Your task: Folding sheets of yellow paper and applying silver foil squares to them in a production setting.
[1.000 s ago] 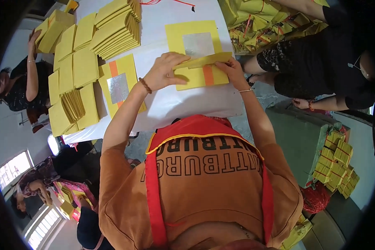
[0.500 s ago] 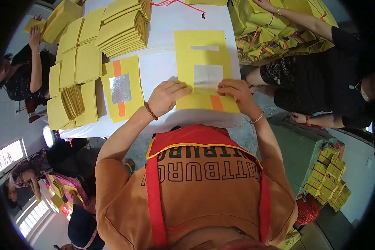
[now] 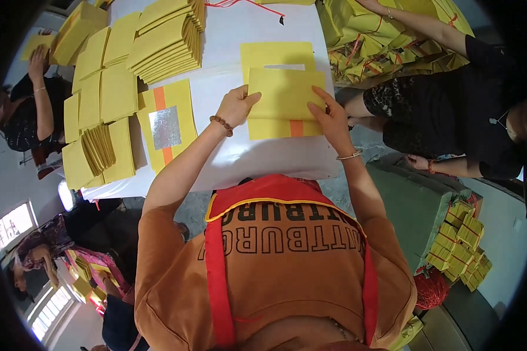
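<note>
A yellow paper sheet (image 3: pixel 284 93), folded over into a flat rectangle, is held between my two hands above the table. My left hand (image 3: pixel 235 106) pinches its left edge, thumb on top. At the right edge my right hand (image 3: pixel 332 117) grips it, with thumb and fingers showing along the side. Beneath and behind lie other yellow sheets (image 3: pixel 255 54); a strip of silver and an orange band (image 3: pixel 297 128) show past the folded one. To the left of my left hand rests a flat stack of yellow sheets with a silver square (image 3: pixel 166 127) and an orange stripe.
Folded yellow paper (image 3: pixel 120 93) is piled along the table's left side. Red string (image 3: pixel 249 7) lies on the white tabletop (image 3: pixel 222 47) at the far end. A heap of yellow bundles (image 3: pixel 380 35) stands at the right beside a person in black (image 3: pixel 439 111). Other people are at the left.
The sheet's near part has been folded up and away from me, covering the silver square. Both hands have moved a little farther forward with it, and the sheets have shifted forward.
</note>
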A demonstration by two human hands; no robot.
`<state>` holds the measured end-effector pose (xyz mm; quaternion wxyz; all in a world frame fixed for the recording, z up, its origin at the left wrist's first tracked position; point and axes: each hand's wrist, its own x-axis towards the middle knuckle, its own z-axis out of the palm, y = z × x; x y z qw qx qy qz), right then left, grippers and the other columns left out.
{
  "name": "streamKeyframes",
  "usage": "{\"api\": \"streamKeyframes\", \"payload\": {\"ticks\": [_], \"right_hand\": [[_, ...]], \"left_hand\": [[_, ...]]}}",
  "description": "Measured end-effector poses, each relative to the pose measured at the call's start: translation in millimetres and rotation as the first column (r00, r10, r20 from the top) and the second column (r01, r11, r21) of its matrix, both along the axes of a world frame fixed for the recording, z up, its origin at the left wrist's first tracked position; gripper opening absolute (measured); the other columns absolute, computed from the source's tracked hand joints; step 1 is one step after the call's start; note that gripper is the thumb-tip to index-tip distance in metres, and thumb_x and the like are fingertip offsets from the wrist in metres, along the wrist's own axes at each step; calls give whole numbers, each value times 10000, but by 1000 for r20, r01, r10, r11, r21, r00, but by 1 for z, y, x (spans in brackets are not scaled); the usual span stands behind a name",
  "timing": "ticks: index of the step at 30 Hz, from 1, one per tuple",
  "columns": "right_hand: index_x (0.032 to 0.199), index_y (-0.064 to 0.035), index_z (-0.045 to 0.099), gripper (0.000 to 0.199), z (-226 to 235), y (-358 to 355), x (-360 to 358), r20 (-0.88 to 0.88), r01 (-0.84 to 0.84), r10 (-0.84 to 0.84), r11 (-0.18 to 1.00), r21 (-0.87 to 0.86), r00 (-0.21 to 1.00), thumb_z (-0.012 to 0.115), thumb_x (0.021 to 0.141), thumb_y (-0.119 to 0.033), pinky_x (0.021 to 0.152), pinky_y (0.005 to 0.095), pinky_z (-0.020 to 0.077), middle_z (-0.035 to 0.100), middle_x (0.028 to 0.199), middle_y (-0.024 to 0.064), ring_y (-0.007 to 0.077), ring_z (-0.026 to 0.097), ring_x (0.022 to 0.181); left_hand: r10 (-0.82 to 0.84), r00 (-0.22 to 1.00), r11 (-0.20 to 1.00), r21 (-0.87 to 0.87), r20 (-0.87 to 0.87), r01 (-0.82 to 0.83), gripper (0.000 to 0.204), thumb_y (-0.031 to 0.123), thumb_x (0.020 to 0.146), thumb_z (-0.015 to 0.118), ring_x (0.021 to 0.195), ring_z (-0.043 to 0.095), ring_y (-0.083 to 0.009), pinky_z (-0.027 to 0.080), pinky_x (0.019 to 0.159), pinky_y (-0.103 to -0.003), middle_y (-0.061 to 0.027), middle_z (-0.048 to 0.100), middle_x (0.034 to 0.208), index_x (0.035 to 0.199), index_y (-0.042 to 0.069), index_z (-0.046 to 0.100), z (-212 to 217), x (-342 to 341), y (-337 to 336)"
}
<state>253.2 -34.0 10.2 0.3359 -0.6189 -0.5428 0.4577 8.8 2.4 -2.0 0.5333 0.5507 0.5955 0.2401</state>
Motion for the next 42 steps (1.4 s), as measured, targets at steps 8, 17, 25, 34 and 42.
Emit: {"api": "streamKeyframes", "payload": {"ticks": [8,17,25,34,42], "right_hand": [[1205,-53,527,441,-20,2,-4,-86,60,-49,988,139,995,629,794,-174,747,228,445,620,1054,125,122,586,877],[1187,-77,546,416,-22,7,-7,18,89,-92,988,128,996,620,788,-170,756,278,457,615,1051,144,198,611,892],[1208,4,510,429,-17,7,-5,48,69,-75,993,100,996,609,809,-118,788,228,437,609,1075,115,100,554,911],[1165,-72,558,422,-22,8,-8,57,85,-93,987,139,994,620,770,-208,761,309,461,620,1022,149,258,612,889],[1226,-153,482,521,17,-7,-22,767,-334,-190,817,469,613,610,771,-374,924,533,310,415,1280,92,284,422,1178]], "left_hand": [[29,998,1000,-3,-50,-29,331,302,826,556,555,510,-219,401,538,-347,-123,556,622,801,-28,540,-13,-1,3],[79,997,997,10,-3,-79,330,301,812,588,530,481,-167,387,508,-329,-79,496,576,769,-8,482,-18,0,4],[204,945,937,329,-255,-114,323,272,764,658,612,550,-214,412,538,-348,-71,563,685,965,61,520,38,10,-1],[-63,695,509,576,-716,640,456,375,822,553,1228,317,-308,261,976,-491,-109,410,1300,1234,188,490,4,44,-11],[-100,670,524,534,-735,664,513,404,788,568,1267,269,-329,204,996,-538,-114,348,1357,1246,191,479,2,55,-6]]}}
